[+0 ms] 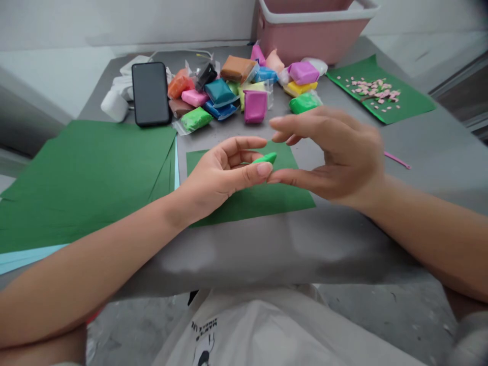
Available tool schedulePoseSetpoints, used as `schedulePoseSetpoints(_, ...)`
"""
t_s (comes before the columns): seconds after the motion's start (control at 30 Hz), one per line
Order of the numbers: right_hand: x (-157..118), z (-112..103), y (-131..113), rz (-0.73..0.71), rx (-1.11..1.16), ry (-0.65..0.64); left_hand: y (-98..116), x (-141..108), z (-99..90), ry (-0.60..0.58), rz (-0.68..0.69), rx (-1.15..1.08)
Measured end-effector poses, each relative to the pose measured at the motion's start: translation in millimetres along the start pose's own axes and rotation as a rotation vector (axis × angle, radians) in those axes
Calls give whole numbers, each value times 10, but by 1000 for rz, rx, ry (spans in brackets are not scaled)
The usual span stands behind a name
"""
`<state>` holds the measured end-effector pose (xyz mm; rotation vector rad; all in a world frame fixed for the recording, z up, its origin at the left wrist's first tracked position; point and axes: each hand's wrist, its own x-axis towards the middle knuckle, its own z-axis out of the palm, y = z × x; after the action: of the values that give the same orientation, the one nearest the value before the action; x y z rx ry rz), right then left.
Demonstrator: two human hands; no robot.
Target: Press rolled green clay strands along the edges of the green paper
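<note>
Between the thumb and fingers of my left hand (224, 173) is a small bright green lump of modelling clay (267, 158), its pointed end showing past the thumb. My right hand (335, 152) is just to the right, fingers and thumb apart, with nothing visible between them; its thumb tip comes close to the left thumb, and I cannot tell whether they touch. Below both hands a dark green paper sheet (259, 206) lies on the grey table (236, 254).
Several wrapped clay packs (219, 92) lie at the back, beside a black phone (151, 94) and white earbud case (114, 105). Green sheets (84, 178) are stacked left. A pink tub (308, 35), a green card with pink bits (415, 101) and a pink stick (397, 160) are right.
</note>
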<state>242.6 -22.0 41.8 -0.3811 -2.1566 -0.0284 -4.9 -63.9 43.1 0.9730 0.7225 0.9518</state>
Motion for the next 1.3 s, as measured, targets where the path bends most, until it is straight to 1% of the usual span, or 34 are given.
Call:
schedulePoseSetpoints(0.07, 10, -23, -15, -1, 37, -46, 14, -4, 13, -26, -36, 10)
schedulePoseSetpoints(0.13, 15, -37, -40, -3, 52, -83, 27, -11, 30, -26, -61, 39)
schedulePoseSetpoints(0.23, 14, -33, -76, 23, 47, -100, 36, -24, 49, -5, -50, 52)
schedulePoseSetpoints(0.43, 9, 1, -82, 40, 66, -65, -5, -26, 31, -7, -52, 61)
schedulePoseSetpoints(0.63, 32, 14, -86, 62, 77, -23, 3, -28, 89, 93, -16, 47)
schedulePoseSetpoints(0.77, 11, 47, -109, 190, 145, 16, 38, -36, 128, 134, -10, 54)
schedulePoseSetpoints(0.83, 11, 45, -112, 216, 157, 41, 42, -35, 127, 139, -21, 62)
schedulePoseSetpoints(0.97, 43, -4, -79, 132, 84, -19, 23, -24, 106, 103, -42, 74)
schedulePoseSetpoints(1.03, 49, -24, -57, 95, 93, -44, 10, -23, 97, 80, -45, 67)
schedulePoseSetpoints(1.1, 39, -30, -46, 103, 114, -62, 2, -28, 91, 65, -46, 66)
schedulePoseSetpoints(1.23, 4, -26, -56, 206, 116, -121, -2, -39, 90, 61, -40, 58)
schedulePoseSetpoints(1.3, -2, -23, -63, 176, 95, -115, 0, -37, 93, 64, -39, 39)
